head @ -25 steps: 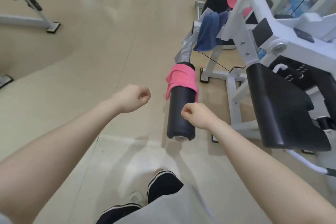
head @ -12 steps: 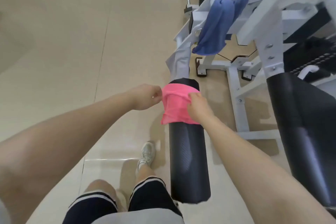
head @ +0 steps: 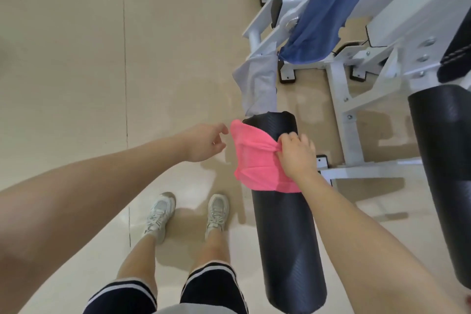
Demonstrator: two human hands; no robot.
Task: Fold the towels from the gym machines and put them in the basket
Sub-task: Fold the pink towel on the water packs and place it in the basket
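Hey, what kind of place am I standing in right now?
Most likely a gym. A white steel machine frame carries black foam roller pads, and towels hang on it: a pink towel on the roller and a blue towel on the frame.

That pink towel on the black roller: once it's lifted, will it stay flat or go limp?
Probably limp: the pink towel already bunches into creases where the right hand pinches it. It looks thin and drapes over the black roller, so likely light. It should slide off easily, though its loose end may dangle.
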